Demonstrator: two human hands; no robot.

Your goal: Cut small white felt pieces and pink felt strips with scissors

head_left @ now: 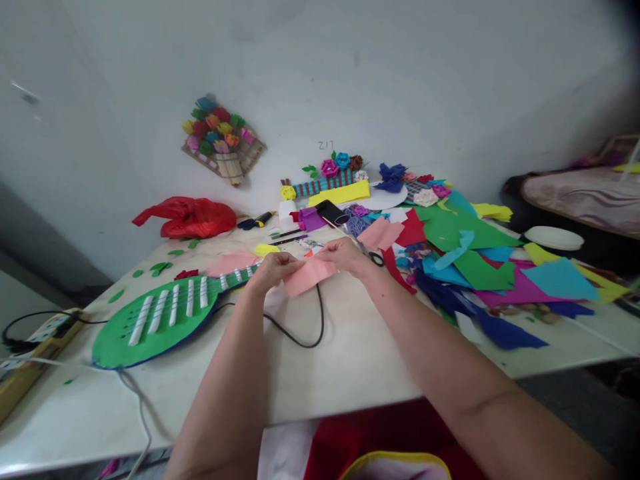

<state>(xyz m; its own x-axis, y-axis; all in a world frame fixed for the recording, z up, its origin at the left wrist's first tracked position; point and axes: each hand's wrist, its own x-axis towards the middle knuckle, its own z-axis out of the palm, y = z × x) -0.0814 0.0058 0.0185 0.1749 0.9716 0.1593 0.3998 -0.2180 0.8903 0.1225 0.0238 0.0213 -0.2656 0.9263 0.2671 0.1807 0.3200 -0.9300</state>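
Observation:
A small piece of pink crepe paper point(311, 277) is stretched between my two hands, a little above the table. My left hand point(277, 272) pinches its left upper edge, and my right hand point(345, 255) pinches the upper right side. Just left of my left hand lies a green guitar-shaped craft point(173, 313) with white strips and strings across it. Another pink paper sheet point(233, 263) lies behind its neck. Scissors point(376, 259) with black handles rest beside my right wrist. A black cable point(320, 327) loops on the table below the paper.
Many coloured paper sheets point(465, 230) are heaped on the right. A red plastic bag point(197, 219) sits at the back left, near a yellow-black cutter point(263, 219). A phone point(331, 212) lies at the back. A power strip point(43, 347) runs along the left edge.

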